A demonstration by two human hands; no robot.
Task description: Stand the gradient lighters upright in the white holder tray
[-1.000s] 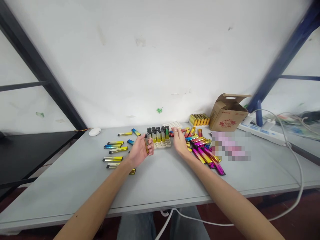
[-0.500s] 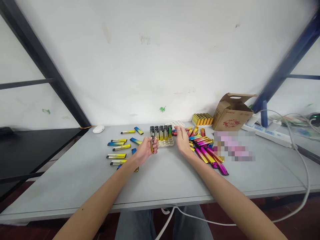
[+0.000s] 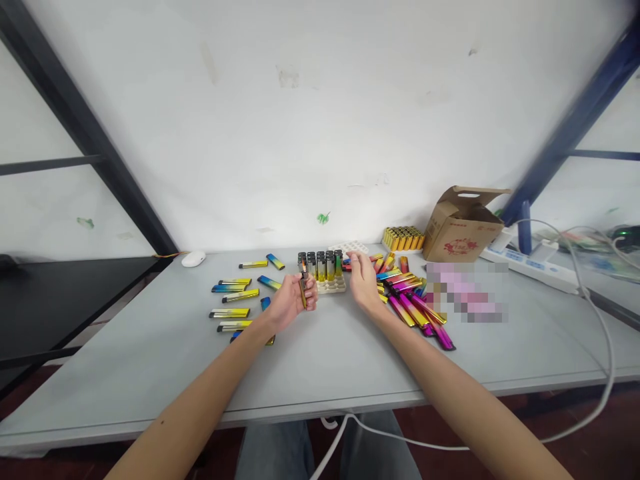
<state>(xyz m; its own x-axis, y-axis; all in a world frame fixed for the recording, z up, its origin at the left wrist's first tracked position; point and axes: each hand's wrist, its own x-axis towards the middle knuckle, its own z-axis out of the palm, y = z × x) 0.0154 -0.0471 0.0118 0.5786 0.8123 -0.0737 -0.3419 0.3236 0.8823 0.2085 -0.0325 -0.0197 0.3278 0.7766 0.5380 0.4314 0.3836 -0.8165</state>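
My left hand [image 3: 295,300] is closed around a lighter [image 3: 303,293], held upright with a small orange flame at its top. Just behind it stand several black-topped lighters [image 3: 321,268] in a white holed tray [image 3: 333,287]. To the right of that tray is my right hand [image 3: 364,283], its fingers bent together and pointing away from me. The red end of a lighter [image 3: 346,265] shows at those fingertips; the rest of it and my thumb are hidden. Yellow and blue lighters [image 3: 235,313] lie spread out on the left, and a heap of multicoloured lighters [image 3: 410,303] lies by my right wrist.
A filled tray of yellow lighters [image 3: 404,238] stands at the wall, beside an open cardboard box [image 3: 463,230]. Another white holed tray [image 3: 353,246] lies behind my right hand. A power strip [image 3: 535,267] and white cable [image 3: 607,360] run along the right. A white case [image 3: 193,259] sits at the back left.
A flame now shows on the lighter in my left hand, where none was visible before. My right hand has barely moved. The whole view has shifted slightly.
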